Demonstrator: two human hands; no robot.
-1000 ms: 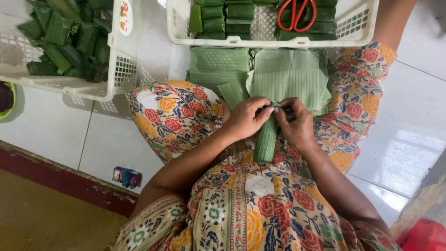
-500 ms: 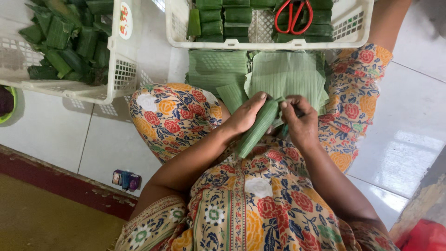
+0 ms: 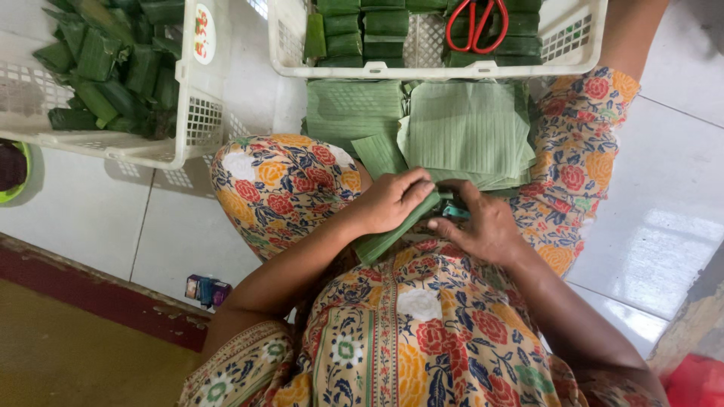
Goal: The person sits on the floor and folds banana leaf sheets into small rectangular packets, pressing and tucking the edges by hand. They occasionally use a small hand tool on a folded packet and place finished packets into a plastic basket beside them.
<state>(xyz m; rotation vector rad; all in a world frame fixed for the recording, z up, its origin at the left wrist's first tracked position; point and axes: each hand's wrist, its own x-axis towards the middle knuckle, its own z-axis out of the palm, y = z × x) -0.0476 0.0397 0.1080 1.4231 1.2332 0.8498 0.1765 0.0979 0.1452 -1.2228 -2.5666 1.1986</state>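
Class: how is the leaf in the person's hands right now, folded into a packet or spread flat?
Folded. The green leaf packet forms a narrow wrapped bar, gripped by the left hand and right hand, unlike the flat leaf sheets stacked beyond.

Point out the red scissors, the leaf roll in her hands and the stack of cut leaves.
red scissors (image 3: 473, 26), head view, handle loops.
leaf roll (image 3: 392, 235), head view, lower half.
stack of cut leaves (image 3: 467, 128), head view, top sheet.
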